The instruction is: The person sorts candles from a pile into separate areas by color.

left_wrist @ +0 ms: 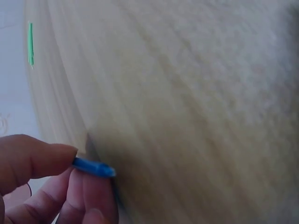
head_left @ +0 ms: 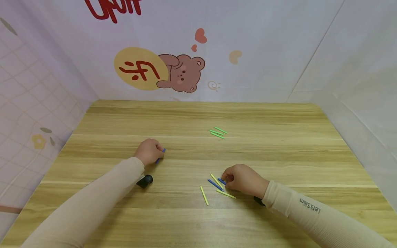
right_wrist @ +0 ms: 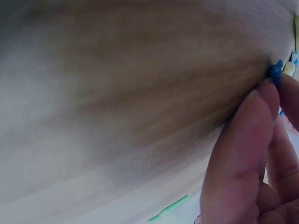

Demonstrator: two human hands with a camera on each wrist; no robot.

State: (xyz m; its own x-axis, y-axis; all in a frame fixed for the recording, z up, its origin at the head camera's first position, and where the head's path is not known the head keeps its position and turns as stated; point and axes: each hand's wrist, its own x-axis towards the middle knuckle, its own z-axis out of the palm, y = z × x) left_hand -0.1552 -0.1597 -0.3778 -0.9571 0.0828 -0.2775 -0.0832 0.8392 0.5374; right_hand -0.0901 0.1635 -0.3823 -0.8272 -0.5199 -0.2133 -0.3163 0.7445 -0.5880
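Observation:
On the left of the table my left hand (head_left: 149,151) pinches a thin blue candle (left_wrist: 96,167) between thumb and fingers, its tip poking out. My right hand (head_left: 245,179), nearer the front, pinches another blue candle (right_wrist: 275,71), low over the table. Just left of the right hand lies a loose blue candle (head_left: 214,185). One yellow candle (head_left: 216,180) slants beside it, and a second yellow candle (head_left: 226,194) lies in front. A third yellow candle (head_left: 204,195) rests a little apart to the left.
Three green candles (head_left: 217,133) lie roughly parallel farther back on the wooden table (head_left: 266,137). A printed wall cloth (head_left: 263,69) with a bear stands along the back edge. Black camera mounts (head_left: 145,181) show under the wrists.

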